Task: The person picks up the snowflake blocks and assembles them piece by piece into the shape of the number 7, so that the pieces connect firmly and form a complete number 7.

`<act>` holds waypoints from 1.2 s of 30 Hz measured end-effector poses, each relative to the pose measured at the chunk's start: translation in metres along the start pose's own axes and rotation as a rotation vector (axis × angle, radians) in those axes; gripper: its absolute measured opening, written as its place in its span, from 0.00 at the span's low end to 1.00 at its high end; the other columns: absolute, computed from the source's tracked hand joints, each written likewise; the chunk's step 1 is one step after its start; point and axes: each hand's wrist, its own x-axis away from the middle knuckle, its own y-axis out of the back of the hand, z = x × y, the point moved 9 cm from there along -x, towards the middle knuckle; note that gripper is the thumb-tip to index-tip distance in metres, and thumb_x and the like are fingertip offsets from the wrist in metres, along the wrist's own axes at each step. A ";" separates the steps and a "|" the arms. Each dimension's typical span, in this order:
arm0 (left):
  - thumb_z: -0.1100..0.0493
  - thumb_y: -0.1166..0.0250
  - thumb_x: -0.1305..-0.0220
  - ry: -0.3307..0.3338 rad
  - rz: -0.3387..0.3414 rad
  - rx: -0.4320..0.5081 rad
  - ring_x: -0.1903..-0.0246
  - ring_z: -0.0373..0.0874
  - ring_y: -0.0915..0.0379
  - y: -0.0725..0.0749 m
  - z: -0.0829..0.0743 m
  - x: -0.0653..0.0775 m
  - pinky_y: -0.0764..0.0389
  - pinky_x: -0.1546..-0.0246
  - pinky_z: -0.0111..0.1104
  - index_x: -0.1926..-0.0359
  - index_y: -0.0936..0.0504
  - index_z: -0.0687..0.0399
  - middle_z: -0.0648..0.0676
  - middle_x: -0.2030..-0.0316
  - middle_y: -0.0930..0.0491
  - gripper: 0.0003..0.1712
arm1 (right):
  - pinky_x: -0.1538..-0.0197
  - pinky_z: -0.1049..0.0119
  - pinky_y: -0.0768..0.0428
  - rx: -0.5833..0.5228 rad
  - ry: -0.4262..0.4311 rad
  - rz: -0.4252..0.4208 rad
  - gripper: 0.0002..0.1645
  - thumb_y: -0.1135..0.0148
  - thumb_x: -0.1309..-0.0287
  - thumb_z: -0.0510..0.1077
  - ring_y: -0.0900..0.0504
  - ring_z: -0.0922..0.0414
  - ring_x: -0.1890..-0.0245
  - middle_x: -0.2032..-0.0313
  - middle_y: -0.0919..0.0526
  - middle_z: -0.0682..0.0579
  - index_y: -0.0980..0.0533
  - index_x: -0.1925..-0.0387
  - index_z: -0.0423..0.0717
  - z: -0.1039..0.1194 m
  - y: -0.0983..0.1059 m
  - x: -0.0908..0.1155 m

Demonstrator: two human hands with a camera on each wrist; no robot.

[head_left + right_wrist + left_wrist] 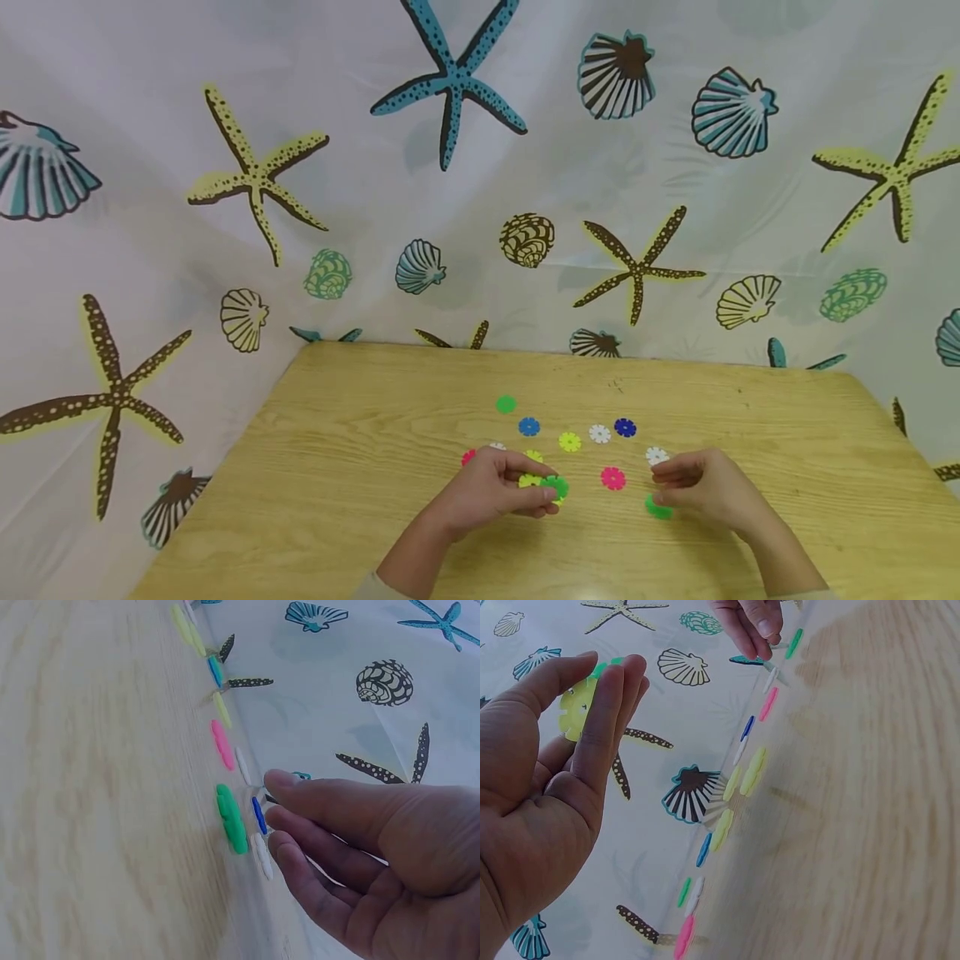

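Note:
My left hand [495,487] pinches a green notched disc [555,487] together with a yellow notched disc [576,711] between thumb and fingers, raised above the table. How the two discs are joined is hidden by the fingers. On the right, my right hand [352,851] hovers over the table with thumb and fingers apart and nothing between them. Nearest to it lies another green notched disc [231,819], with a white disc [657,456] and a dark blue disc [259,815] close by.
Several more notched discs lie scattered on the wooden table [337,467], among them a pink disc [612,478], a yellow disc [569,442], a blue disc [528,427] and a far green disc [506,404]. Behind the table hangs a cloth [360,208] printed with shells and starfish.

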 end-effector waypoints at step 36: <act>0.64 0.29 0.39 0.001 0.020 -0.014 0.62 0.48 0.11 -0.001 0.001 0.000 0.12 0.57 0.38 0.50 0.14 0.64 0.63 0.64 0.11 0.16 | 0.63 0.67 0.18 0.226 0.060 0.023 0.15 0.22 0.53 0.43 0.17 0.58 0.64 0.62 0.11 0.49 0.12 0.61 0.42 0.002 0.000 0.001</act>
